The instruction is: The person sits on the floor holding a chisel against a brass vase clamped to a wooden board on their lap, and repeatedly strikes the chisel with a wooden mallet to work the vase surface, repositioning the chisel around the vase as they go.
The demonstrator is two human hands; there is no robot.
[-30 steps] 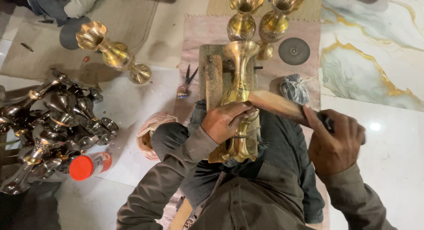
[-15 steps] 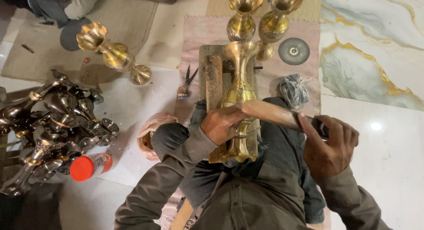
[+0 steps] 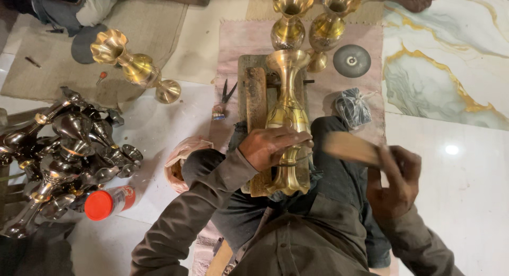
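Brass vase [image 3: 288,114] lies lengthwise on a wooden block [image 3: 254,93] between our knees, mouth pointing away from us, foot near our lap. We sit on a pinkish mat [image 3: 241,37] laid over a pale glossy floor [image 3: 466,202], with a marbled gold-veined slab [image 3: 450,69] to the right. The vase is polished yellow, with a flared rim, a narrow neck and dark engraved patterns on its belly. Our left hand [image 3: 270,146] presses down on its lower body, fingers wrapped over it. Our right hand [image 3: 395,180] is clamped on a wooden mallet [image 3: 350,147], blurred, just beside the vase. Two more vases [image 3: 310,21] stand beyond, another vase [image 3: 135,67] lies to the left, and dark unpolished pieces [image 3: 58,154] are piled further left.
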